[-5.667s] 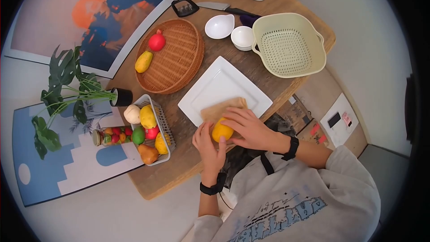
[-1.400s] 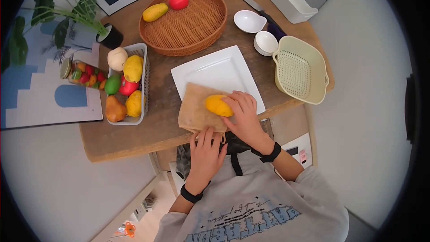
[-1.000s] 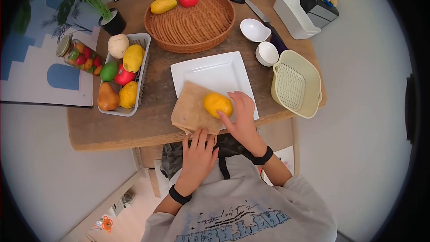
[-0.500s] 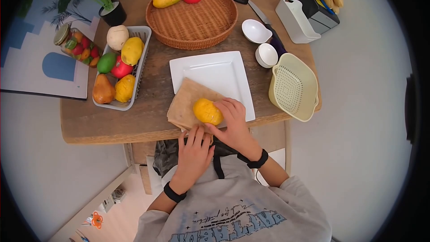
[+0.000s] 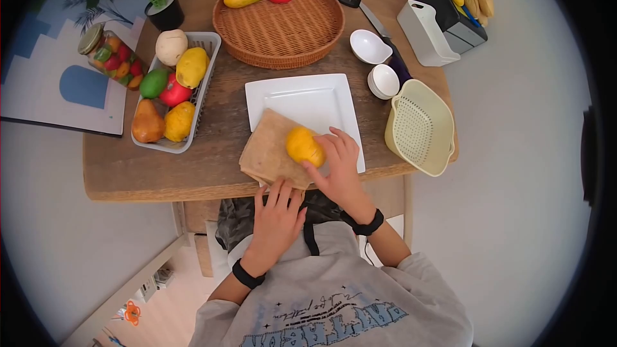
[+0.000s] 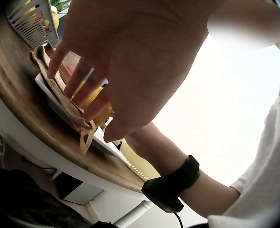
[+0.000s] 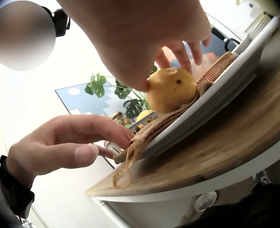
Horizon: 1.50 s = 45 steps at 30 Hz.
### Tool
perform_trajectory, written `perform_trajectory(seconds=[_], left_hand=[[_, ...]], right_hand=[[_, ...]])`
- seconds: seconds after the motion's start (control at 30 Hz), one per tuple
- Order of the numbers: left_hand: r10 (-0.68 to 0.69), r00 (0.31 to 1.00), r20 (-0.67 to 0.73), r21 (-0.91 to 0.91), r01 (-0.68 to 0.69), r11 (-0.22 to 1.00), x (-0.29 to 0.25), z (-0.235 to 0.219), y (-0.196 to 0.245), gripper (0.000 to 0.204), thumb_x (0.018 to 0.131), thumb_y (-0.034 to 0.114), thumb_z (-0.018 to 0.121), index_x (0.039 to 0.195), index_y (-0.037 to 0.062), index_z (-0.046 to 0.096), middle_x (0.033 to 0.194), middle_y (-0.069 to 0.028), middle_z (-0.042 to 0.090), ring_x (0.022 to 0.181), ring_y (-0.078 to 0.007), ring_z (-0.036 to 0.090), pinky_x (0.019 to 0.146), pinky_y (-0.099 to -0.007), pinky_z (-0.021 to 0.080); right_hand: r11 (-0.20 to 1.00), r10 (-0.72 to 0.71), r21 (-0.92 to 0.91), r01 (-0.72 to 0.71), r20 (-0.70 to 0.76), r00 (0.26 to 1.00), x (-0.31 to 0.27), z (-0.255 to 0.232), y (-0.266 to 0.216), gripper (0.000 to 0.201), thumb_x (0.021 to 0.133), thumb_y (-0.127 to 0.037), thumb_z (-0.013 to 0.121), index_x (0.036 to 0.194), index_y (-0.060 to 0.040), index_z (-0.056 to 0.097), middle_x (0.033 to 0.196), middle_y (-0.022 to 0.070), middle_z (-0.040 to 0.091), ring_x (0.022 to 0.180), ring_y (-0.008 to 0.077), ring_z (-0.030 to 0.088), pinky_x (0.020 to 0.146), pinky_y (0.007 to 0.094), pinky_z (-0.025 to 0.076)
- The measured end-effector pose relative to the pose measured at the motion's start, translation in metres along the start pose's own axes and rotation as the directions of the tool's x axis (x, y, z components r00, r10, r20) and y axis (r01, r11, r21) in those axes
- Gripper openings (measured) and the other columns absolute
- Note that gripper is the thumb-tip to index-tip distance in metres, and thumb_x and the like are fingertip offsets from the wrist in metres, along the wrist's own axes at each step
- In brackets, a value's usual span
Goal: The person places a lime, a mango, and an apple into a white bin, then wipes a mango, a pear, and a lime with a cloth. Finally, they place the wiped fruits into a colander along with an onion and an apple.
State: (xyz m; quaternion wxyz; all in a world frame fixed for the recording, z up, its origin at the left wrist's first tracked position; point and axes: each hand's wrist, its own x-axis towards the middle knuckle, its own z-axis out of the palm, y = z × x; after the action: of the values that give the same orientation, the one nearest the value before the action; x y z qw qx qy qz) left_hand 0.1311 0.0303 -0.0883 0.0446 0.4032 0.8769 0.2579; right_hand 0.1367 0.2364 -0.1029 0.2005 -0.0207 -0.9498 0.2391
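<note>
A round yellow fruit (image 5: 304, 146) with a dark spot (image 7: 178, 81) rests on a folded brown cloth (image 5: 270, 148). My right hand (image 5: 339, 170) holds it from the right, thumb on the near side and fingers along the far side. The cloth lies over the near left part of a square white plate (image 5: 340, 99) and reaches towards the table edge. At its near edge, the fingertips of my left hand (image 5: 276, 222) rest with the fingers extended. A hanging loop (image 6: 86, 141) of the cloth shows in the left wrist view.
On the wooden table (image 5: 128, 177), a grey basket (image 5: 204, 90) of fruit stands left beside a jar (image 5: 110, 58). Behind the plate is a round wicker tray (image 5: 283, 32) with two fruits. White bowls (image 5: 384, 81), a knife (image 5: 376, 20) and a cream colander (image 5: 421, 128) stand right.
Earlier both hands held the fruit; then my left hand went to the cloth's near edge. Over the last second, my right hand has shifted and turned the fruit on the cloth.
</note>
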Motion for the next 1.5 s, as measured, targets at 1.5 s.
perform_trajectory(seconds=[1.5], left_hand=[[-0.004,1.0,-0.017,-0.024,0.003,1.0,-0.002,0.004,-0.005,0.042,0.088,0.021,0.075,0.124,0.0031,0.064,0.137,-0.017,0.057,0.137,-0.033,0.05,0.113,-0.0532,0.036]], right_hand=[[0.998,0.04,0.039,-0.041,0.027,0.999,-0.006,0.011,-0.005,0.078,0.081,-0.031,0.086,0.142,0.0019,0.052,0.142,0.0217,0.053,0.139,0.0448,0.045,0.115,0.0533,0.034]])
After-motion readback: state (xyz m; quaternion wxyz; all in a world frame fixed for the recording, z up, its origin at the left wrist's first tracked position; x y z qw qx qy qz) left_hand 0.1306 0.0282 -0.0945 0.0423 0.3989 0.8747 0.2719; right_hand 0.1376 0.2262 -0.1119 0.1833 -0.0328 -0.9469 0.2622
